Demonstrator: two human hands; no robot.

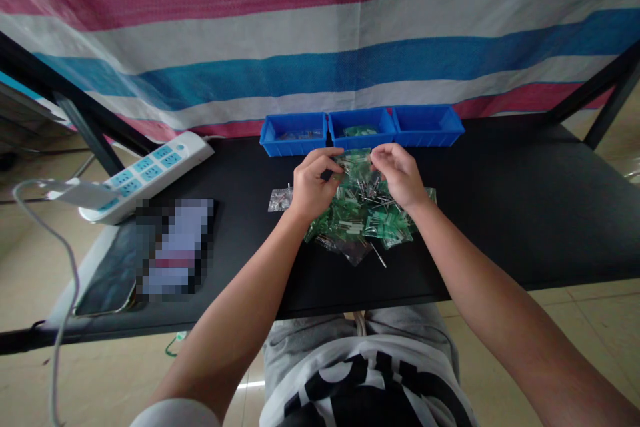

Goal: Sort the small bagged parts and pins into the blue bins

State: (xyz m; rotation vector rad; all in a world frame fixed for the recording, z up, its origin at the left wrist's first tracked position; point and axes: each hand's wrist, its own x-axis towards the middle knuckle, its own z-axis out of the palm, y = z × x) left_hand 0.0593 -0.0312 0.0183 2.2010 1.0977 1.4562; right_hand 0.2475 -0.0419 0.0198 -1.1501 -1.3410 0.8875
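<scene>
A small green-tinted plastic bag point(356, 165) is stretched between my two hands, above a pile of similar bags point(350, 219). My left hand point(316, 181) pinches its left edge between thumb and fingers. At the opposite upper corner, my right hand point(399, 172) has its fingers closed on the bag. Thin metal pins point(371, 192) lie loose among the bags just below. One single metal pin point(379, 255) rests on the black table in front of the pile. What exactly the held bag contains is too small to make out.
Three blue bins stand behind the pile: the left bin point(294, 147) and middle bin point(361, 141) hold some small items, the right bin point(431, 139) shows a bare bottom. A white power strip point(150, 177), a pixelated device point(177, 247) and a dark phone point(111, 270) lie left.
</scene>
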